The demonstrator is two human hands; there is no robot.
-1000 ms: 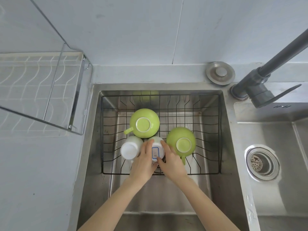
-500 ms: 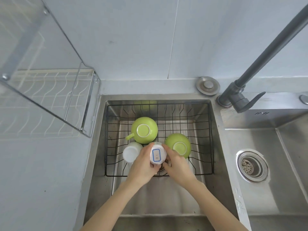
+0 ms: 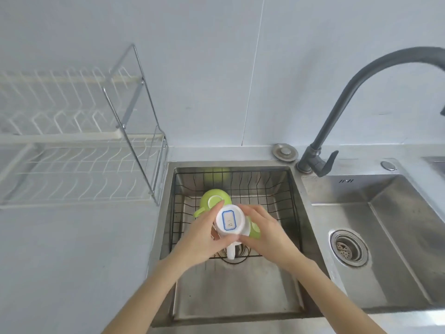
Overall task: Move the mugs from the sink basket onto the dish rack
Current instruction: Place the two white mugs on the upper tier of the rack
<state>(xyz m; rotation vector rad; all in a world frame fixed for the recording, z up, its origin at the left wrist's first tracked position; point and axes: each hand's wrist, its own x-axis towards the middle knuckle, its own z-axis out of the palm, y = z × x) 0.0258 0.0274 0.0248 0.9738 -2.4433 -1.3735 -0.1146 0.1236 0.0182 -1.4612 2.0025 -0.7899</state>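
Observation:
I hold a white mug [image 3: 230, 221] upside down between both hands, above the black wire sink basket [image 3: 286, 189]. A blue-edged sticker shows on its base and its handle points toward me. My left hand [image 3: 201, 237] grips its left side and my right hand [image 3: 266, 233] its right side. A green mug [image 3: 212, 201] sits upside down in the basket behind my left hand. Only a sliver of a second green mug [image 3: 255, 231] shows under my right hand. My left hand hides the other white mug. The white wire dish rack [image 3: 79, 165] stands on the counter to the left.
A dark grey tap [image 3: 337, 116] arches over the divider between the two steel basins. The right basin [image 3: 385, 237] has an open drain strainer. A round steel cap [image 3: 284, 152] sits on the back ledge. The rack's chrome end frame [image 3: 137, 121] rises beside the sink.
Both hands have lifted the white mug up out of the basket. My view has tilted upward, showing more of the wall, rack and tap.

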